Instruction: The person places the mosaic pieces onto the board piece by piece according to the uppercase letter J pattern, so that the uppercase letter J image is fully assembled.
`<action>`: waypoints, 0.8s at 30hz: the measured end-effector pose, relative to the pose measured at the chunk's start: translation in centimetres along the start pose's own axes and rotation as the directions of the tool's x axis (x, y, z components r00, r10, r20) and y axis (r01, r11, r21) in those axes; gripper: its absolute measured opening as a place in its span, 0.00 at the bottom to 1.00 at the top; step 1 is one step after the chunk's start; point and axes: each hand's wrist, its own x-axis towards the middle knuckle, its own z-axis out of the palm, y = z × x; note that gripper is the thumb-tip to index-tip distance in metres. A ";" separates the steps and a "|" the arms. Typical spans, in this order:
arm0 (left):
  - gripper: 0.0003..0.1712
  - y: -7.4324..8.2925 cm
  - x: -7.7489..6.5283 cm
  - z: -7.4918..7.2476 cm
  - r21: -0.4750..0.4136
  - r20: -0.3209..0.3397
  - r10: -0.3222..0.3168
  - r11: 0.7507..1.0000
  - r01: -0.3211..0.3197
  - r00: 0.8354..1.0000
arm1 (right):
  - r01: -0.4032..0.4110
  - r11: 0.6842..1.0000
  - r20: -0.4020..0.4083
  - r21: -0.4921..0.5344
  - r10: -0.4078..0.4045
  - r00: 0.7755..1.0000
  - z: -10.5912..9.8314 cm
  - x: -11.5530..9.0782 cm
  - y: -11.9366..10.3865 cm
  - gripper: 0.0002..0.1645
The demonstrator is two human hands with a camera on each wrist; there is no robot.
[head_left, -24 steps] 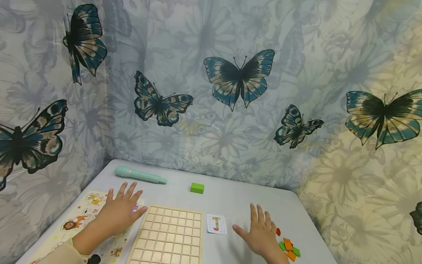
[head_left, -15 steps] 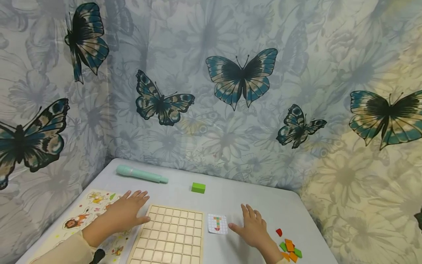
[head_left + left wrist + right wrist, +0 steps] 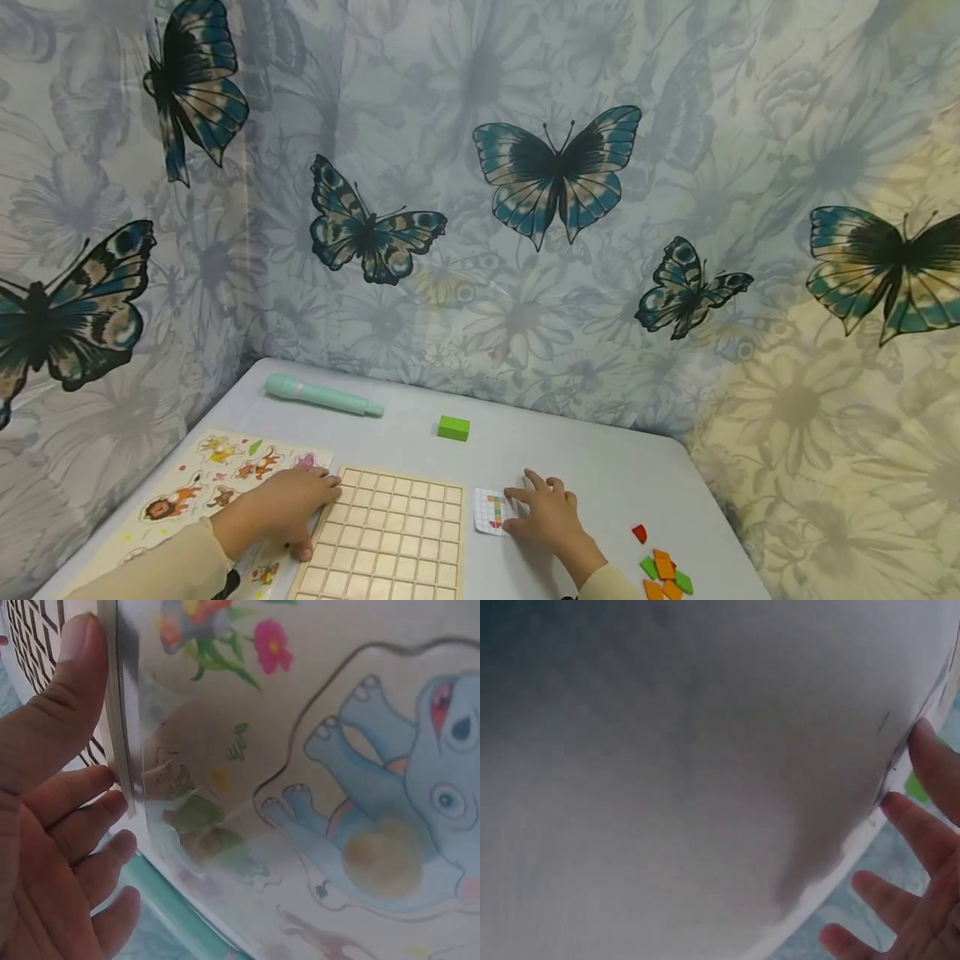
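Observation:
A wooden grid board (image 3: pixel 397 533) with square cells lies on the table. My left hand (image 3: pixel 288 504) is at its left side, fingertips on the upper left edge and thumb lower down that side. In the left wrist view, the thumb (image 3: pixel 79 682) and loosely bent fingers meet the board's edge (image 3: pixel 112 697). Right of the board lies a small white card (image 3: pixel 483 507) printed with a grid and a coloured T-like pattern. My right hand (image 3: pixel 553 517) touches the card's right edge with index finger and thumb set apart, as the right wrist view also shows at the hand (image 3: pixel 922 862).
An animal picture puzzle board (image 3: pixel 150 500) lies under the left forearm. Behind are a mint-green microphone-shaped object (image 3: pixel 322 396) and a green block (image 3: pixel 453 428). Several orange and green pieces (image 3: pixel 663 567) and a red piece (image 3: pixel 639 533) lie right. Butterfly-patterned fabric (image 3: pixel 517 333) encloses the table.
My left hand has come down from over the puzzle board to the grid board's left edge. The right hand has moved left, from near the coloured pieces to the card.

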 end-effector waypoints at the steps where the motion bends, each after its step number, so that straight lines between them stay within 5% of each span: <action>1: 0.57 0.2 0.1 0.0 0.021 0.001 0.002 1.000 -0.002 1.000 | -0.005 1.000 0.004 -0.023 0.005 1.000 0.1 0.0 0.1 0.34; 15: 0.57 1.0 1.1 -0.6 0.064 -0.072 0.095 0.994 -0.090 0.993 | -0.064 0.993 -0.004 -0.094 0.064 0.998 -1.5 -0.7 2.3 0.32; 24: 0.59 2.8 2.0 1.2 -0.112 -0.036 0.065 0.991 -0.068 0.997 | -0.138 0.986 0.039 -0.098 0.142 0.989 -1.3 -2.2 4.8 0.32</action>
